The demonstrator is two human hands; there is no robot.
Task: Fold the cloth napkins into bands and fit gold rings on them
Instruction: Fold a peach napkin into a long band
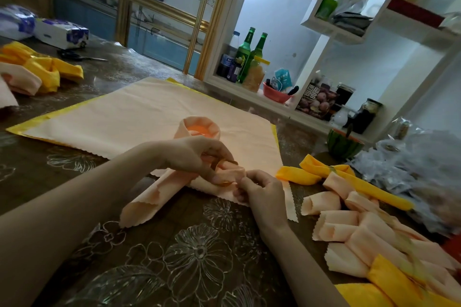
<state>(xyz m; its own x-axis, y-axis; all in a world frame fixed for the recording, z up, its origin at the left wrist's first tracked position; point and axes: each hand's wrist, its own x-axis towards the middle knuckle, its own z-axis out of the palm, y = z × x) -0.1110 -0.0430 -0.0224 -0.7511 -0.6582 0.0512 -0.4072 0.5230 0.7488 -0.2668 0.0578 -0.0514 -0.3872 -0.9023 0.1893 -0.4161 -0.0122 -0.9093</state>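
On the flower-patterned table (174, 257), well short of its far edge, a flat peach cloth (139, 112) lies under a rolled peach napkin band (154, 194), whose folded end the right hand (259, 192) pinches with curled fingers while the left hand (199, 157), arched over it, pinches the gold ring (216, 166) around the band.

The gold ring (216, 165) shows only as thin arcs between the curled fingers of the left hand (197, 157). The napkin band (159, 194) has its end buried in the right hand (260, 190). The pile of folded napkins (349, 232) blurs toward the right and is cut off by the bottom edge.
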